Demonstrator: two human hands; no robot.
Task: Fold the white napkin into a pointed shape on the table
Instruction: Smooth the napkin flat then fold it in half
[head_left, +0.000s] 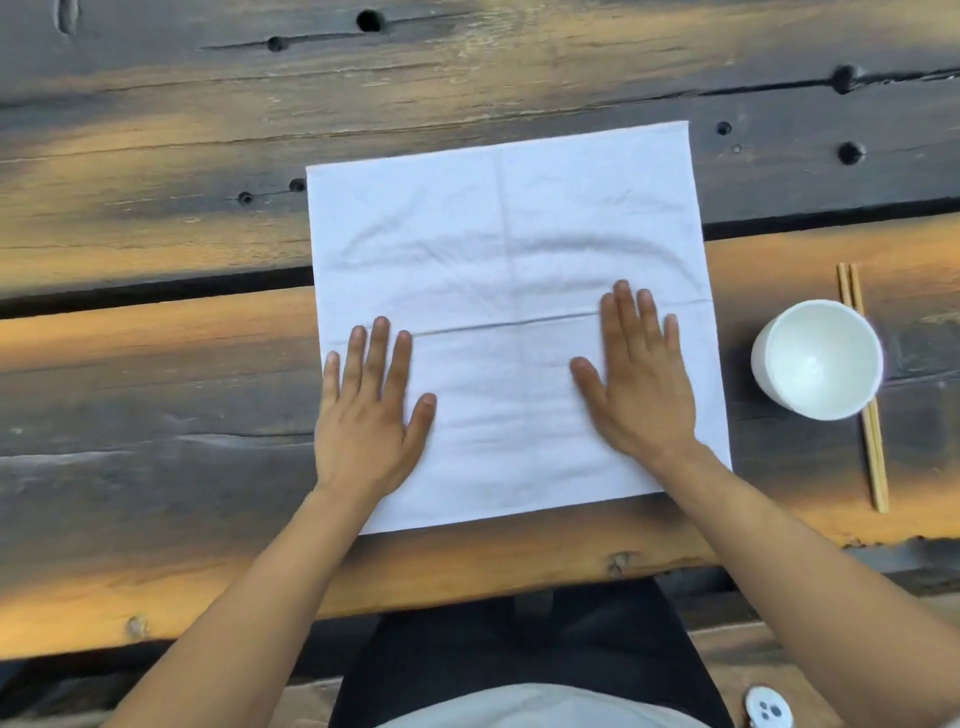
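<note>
The white napkin (498, 249) lies spread flat as a square on the dark wooden table (156, 218), with a horizontal crease across its middle and a faint vertical one. My left hand (371, 410) lies palm down on the napkin's near left part, fingers straight and spread, with the fingertips at the crease. My right hand (641, 374) presses flat on the near right part, its fingertips just past the crease. Neither hand grips the cloth.
A white cup (815, 358) stands right of the napkin, beside a pair of wooden chopsticks (865, 395) lying lengthwise. The table planks have gaps and holes. The near table edge runs just below the napkin. A small white device (768, 709) sits at bottom right.
</note>
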